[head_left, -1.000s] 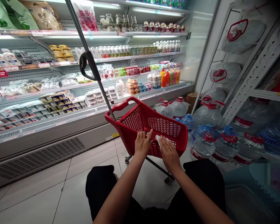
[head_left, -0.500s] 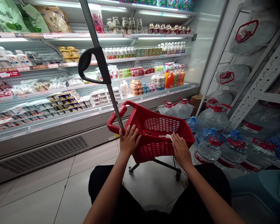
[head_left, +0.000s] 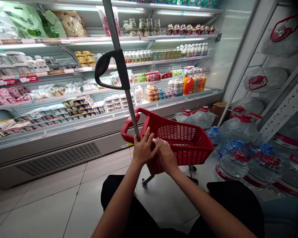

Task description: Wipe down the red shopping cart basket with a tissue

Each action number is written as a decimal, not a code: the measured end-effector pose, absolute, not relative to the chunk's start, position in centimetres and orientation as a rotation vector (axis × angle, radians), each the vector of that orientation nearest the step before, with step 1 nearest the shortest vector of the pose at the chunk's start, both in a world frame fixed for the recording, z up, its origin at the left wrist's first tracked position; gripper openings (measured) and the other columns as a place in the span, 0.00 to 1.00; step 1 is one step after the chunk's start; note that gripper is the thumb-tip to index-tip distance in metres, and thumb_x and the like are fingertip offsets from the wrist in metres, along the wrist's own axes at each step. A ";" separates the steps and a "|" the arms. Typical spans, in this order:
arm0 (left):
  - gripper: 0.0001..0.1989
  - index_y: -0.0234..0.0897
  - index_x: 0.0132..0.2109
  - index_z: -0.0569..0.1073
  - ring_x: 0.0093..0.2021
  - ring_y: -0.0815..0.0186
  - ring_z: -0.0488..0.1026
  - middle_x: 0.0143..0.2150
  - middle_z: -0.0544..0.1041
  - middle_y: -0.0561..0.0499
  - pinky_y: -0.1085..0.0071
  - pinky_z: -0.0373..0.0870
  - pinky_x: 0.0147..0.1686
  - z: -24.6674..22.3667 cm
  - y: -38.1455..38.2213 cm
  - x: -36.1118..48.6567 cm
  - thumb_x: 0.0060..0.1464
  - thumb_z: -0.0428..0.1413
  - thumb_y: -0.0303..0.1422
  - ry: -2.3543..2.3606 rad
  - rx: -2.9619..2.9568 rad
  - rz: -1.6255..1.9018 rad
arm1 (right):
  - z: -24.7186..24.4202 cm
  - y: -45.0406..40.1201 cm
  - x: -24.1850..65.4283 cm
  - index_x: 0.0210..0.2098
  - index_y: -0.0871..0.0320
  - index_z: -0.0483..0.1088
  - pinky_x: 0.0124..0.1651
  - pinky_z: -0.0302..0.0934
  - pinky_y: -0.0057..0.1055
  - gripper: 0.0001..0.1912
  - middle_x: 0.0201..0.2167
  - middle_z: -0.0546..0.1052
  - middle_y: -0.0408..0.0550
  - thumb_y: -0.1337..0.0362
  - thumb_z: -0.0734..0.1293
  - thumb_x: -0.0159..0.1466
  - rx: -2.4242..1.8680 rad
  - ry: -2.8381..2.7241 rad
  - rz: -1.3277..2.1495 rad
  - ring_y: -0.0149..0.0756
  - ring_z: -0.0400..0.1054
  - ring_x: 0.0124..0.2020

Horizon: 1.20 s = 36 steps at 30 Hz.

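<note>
In front of my knees stands a small red plastic shopping cart (head_left: 188, 153) with latticed sides and wheeled metal legs. My left hand (head_left: 142, 148) rests on its near rim by the handle end, fingers spread and gripping nothing. Close beside it, my right hand (head_left: 166, 155) presses a white tissue or cloth (head_left: 163, 141) onto the same rim; most of that cloth is hidden under the fingers. A grey metal pole (head_left: 133, 112) with a black loop handle (head_left: 114, 70) rises from the cart's handle end, just beyond my left fingers.
Behind the cart runs an open refrigerated case (head_left: 72, 145) stocked with dairy and drinks. Large water bottles (head_left: 232, 162) crowd the floor at right, beside a white perforated metal rack (head_left: 283, 112). Pale tiles (head_left: 47, 201) cover the floor.
My right hand has slid left along the cart's rim with the white cloth, up to my left hand. My left hand stays on the rim. The whole view has shifted slightly.
</note>
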<state>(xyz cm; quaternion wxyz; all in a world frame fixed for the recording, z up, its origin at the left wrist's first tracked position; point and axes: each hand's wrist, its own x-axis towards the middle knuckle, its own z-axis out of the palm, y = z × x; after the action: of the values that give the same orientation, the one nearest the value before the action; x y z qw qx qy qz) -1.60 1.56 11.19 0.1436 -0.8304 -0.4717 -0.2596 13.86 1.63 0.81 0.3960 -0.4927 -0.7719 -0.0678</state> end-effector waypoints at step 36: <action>0.23 0.40 0.67 0.70 0.66 0.51 0.68 0.69 0.70 0.42 0.39 0.32 0.74 7.8 1.2 1.0 0.72 0.46 0.41 -1.252 -2.286 -0.683 | -1.3 0.9 23.7 0.77 0.52 0.45 0.74 0.53 0.50 0.33 0.72 0.64 0.49 0.68 0.51 0.74 -1.219 -1.960 -0.277 0.41 0.58 0.72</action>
<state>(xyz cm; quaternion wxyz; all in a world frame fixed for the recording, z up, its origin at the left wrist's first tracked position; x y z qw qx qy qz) 0.97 1.21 7.75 0.2218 -0.8273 -0.4531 -0.2471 23.75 0.91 -1.26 0.3972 -0.4812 -0.7738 -0.1092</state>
